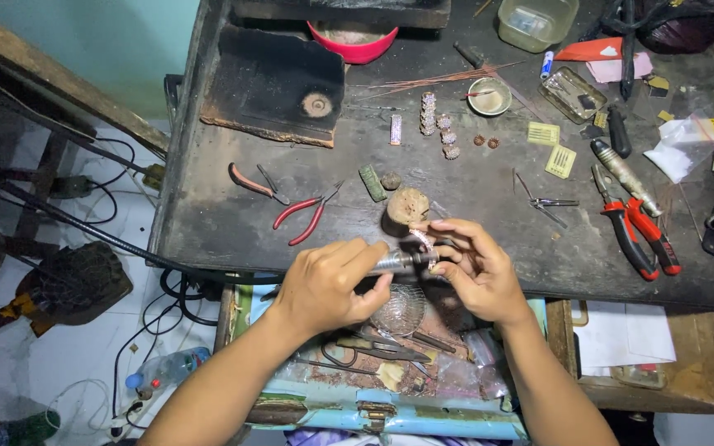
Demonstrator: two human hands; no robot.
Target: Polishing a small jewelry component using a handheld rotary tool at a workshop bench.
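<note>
The left hand point(328, 285) is curled tight around a thin metal tool point(402, 262), held level and pointing right. The right hand point(477, 268) bends its fingers in and pinches a small ring point(423, 240) at the tool's tip, just over the front edge of the dark table point(208, 223).

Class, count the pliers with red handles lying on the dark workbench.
2: small red-handled pliers left of centre, beyond the left hand; larger red-handled pliers at the right side. Others may be hidden among the clutter.
</note>
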